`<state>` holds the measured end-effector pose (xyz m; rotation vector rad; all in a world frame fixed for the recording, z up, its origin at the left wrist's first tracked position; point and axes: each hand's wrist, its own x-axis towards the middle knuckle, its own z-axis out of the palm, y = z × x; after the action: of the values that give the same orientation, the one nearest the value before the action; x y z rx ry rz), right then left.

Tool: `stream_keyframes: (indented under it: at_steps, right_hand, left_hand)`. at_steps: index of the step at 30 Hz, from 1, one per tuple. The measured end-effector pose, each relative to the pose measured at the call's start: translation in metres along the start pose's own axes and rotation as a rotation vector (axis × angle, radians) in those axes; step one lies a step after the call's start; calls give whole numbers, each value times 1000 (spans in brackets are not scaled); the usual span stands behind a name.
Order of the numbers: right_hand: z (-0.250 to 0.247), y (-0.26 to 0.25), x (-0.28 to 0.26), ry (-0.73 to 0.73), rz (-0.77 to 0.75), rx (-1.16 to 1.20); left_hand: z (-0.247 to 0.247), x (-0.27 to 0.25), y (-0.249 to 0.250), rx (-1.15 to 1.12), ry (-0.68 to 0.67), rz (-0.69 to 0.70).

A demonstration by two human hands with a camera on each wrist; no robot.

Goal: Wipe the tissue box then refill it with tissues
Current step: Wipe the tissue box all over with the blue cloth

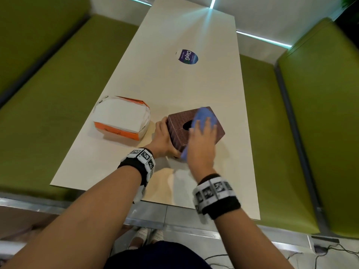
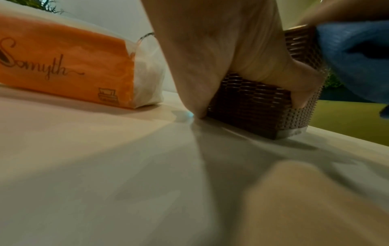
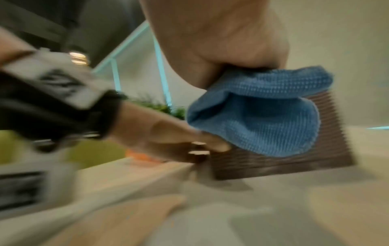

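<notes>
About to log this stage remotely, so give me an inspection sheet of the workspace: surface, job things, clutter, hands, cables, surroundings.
Surface: pale table, a round printed sticker at mid-length.
Job's things: brown woven tissue box stands near the front edge, round top opening partly covered by the blue cloth; orange and white tissue pack lies to its left, apart from it.
Clutter: nothing seen.
Hands: left hand holds the box's left side in a steadying grip; right hand presses the cloth flat onto the box top.
Cables: black cables on the floor, lower right.
Surroundings: green benches on both sides.
</notes>
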<state>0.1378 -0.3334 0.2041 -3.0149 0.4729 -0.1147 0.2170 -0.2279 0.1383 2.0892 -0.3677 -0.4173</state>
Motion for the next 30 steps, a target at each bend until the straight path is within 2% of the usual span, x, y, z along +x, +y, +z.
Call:
stream_keyframes:
  at_steps: [1,3,6,7,9,12,15,16,18,20,21,24,26,28,30]
  right_hand:
    - [4,-16,-9,30,-59,74]
    - [5,-30,0,102,-29,218]
    - [0,1,33,1,244,247]
    - [-5,16,44,6,360,310]
    - [-10,42,57,43,487,390]
    - [-21,59,71,-43,441,237]
    - [-34,78,80,-152,485,338]
    - [-36,86,80,-197,521,417]
    - [-39,100,74,-271,651,806]
    - [-38,107,60,-344,643,1218]
    - [-34,111,53,-365,631,1310]
    - [-26,113,36,-381,601,1360]
    - [-27,108,36,-345,574,1351]
    - [-33,101,41,-259,553,1306]
    - [-38,99,48,-262,558,1225]
  left_hand:
    - [1,0,1,-5,19,5]
    - [1,0,2,-16,45,11]
    - [-3,-3,2,-4,-7,28]
    - [-3,-3,0,0,-15,30]
    - [-4,-4,0,17,-26,38]
    - [-4,-3,2,14,-43,28]
    - [-8,-3,2,-8,-68,23]
    - [-10,-3,3,-16,-84,16]
    - [-14,-3,2,-54,-107,-2]
    - [-18,-2,0,-149,-108,-53]
    - [-19,-2,-2,-210,-100,-79]
    - [-26,-4,9,-385,-116,-119]
    - [-30,-4,18,-426,-130,-109]
    - [-37,-5,24,-387,-194,-75]
    - [-45,-8,30,-283,-320,-30]
